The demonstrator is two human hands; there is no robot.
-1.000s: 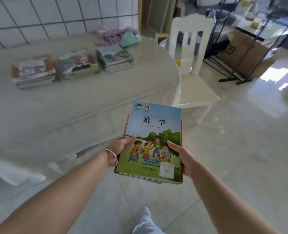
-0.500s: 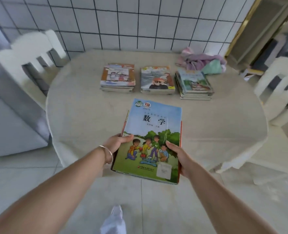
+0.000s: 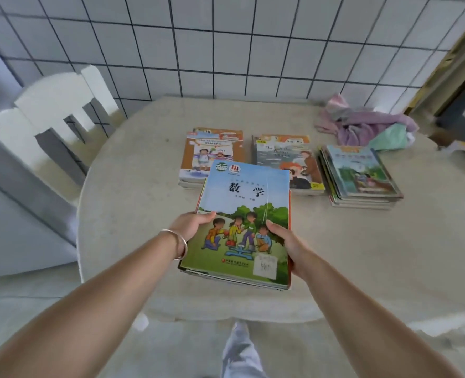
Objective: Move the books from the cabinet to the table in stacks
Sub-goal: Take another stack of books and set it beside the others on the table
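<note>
The table [image 3: 144, 186] now lies under your books [image 3: 245, 222], closer than 0.5 s ago; left hand [image 3: 191, 225] and right hand [image 3: 287, 241] both grip them.

A stack of books [image 3: 243, 227] is held over the round desk [image 3: 133, 203] by both hands, the left hand [image 3: 191, 226] and right hand [image 3: 288, 245] gripping its sides. Three book stacks [image 3: 359, 175] are lined up beyond, near crumpled cloth [image 3: 362, 124].
</note>
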